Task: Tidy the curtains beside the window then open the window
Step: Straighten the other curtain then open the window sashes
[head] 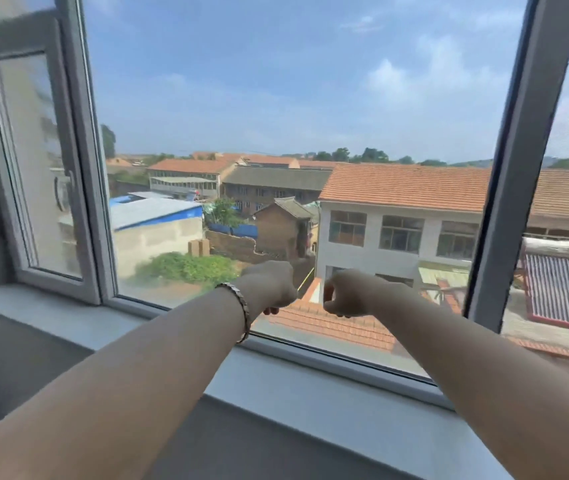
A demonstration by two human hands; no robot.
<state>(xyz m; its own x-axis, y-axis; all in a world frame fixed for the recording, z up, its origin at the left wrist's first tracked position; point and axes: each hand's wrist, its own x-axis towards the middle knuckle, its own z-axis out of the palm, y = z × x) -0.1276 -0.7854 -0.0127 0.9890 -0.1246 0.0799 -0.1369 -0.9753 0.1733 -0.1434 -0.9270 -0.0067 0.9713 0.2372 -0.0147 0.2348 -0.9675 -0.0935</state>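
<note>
Window: grey-framed side sash [34, 161] looks swung open; no curtains visible. Your left hand [269, 287] and right hand [349, 292] are fisted, empty, over the grey sill [310, 386]. Next: withdraw, verify.

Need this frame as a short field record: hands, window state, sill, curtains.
left hand: curled into a loose fist, held out toward the glass, grips nothing visible
right hand: curled likewise, beside the left, apart from it
bracelet: on left wrist
side sash: at left, swung inward, open
centre pane: closed glass
sill: bare where visible
curtains: none in view
</note>
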